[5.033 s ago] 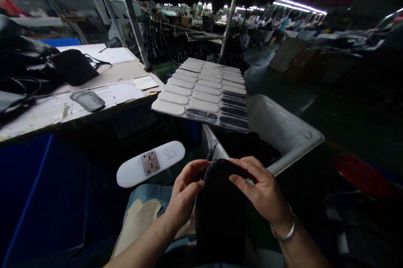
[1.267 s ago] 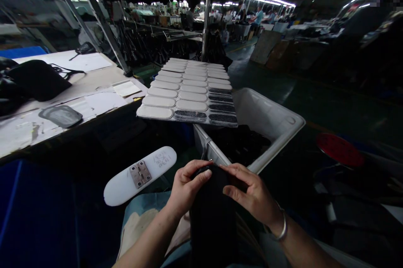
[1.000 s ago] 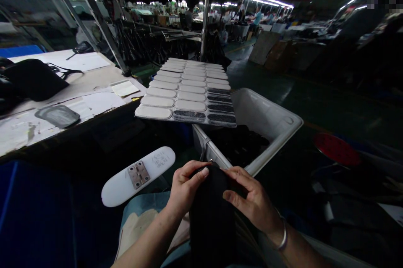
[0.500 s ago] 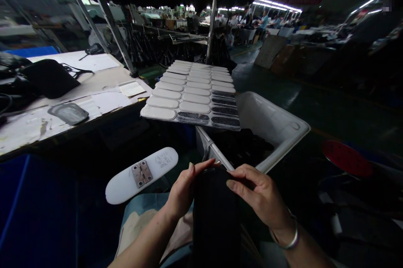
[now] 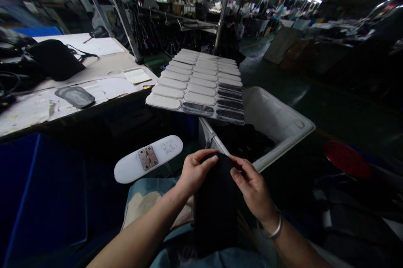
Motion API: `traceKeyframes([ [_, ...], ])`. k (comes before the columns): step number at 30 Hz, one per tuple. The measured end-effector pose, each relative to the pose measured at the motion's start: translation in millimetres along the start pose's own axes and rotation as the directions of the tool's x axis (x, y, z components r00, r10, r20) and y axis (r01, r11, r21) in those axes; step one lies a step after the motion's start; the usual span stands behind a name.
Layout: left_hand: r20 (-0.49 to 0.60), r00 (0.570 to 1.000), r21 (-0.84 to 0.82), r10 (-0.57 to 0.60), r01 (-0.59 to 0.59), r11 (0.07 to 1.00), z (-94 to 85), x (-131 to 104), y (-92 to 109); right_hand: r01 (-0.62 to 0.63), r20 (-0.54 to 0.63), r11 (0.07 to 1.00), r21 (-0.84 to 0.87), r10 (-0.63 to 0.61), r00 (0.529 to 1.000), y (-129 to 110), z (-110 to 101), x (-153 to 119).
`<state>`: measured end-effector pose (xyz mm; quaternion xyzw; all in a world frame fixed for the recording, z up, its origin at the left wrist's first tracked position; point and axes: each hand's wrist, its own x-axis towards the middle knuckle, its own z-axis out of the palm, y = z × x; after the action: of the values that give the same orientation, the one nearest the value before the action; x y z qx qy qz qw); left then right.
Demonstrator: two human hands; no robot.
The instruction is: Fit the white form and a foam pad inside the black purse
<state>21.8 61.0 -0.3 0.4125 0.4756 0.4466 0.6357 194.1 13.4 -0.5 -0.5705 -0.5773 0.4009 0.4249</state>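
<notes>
Both hands are on the black piece [image 5: 216, 205], right at its rounded top, with the rest running down toward the lap. The left hand [image 5: 195, 171] has its grip closed on one side of the curve, the right hand [image 5: 254, 190] pinches the other, probably so the edge stays steady between them. Just ahead, the board [image 5: 198, 98] sits beside the bin [image 5: 283, 148], its pads facing up, presumably for easy reach.
</notes>
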Motion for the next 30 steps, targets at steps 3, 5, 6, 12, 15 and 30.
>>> traceKeyframes([
  [3, -0.114, 0.992, -0.054, -0.047, 0.041, 0.998, -1.8, 19.8, -12.3, -0.154, 0.115, 0.988, -0.015, 0.155, 0.981, 20.5, -3.6, -30.6],
  [5, -0.173, 0.982, -0.091, -0.072, 0.056, 0.994, -3.4, 32.6, -24.1, -0.266, 0.184, 0.961, -0.075, 0.275, 0.944, 36.9, -8.0, -56.4],
  [6, -0.201, 0.976, -0.108, -0.081, 0.060, 0.992, -4.1, 37.9, -30.3, -0.319, 0.198, 0.942, -0.101, 0.333, 0.922, 45.2, -9.4, -69.0],
  [12, -0.351, 0.927, -0.183, -0.131, 0.070, 0.981, -10.9, 58.6, -60.6, -0.340, 0.184, 0.934, -0.110, 0.356, 0.916, 65.0, 5.6, -100.8],
  [15, -0.421, 0.895, -0.198, -0.145, 0.065, 0.978, -16.8, 66.0, -64.4, -0.288, 0.165, 0.957, 0.016, 0.282, 0.945, 52.9, 14.6, -90.1],
  [30, -0.131, 0.803, -0.273, -0.581, 0.534, 0.800, -66.4, -79.7, -74.2, -0.083, -0.019, 0.996, -0.022, 0.082, 0.996, 39.4, -34.2, -20.5],
])
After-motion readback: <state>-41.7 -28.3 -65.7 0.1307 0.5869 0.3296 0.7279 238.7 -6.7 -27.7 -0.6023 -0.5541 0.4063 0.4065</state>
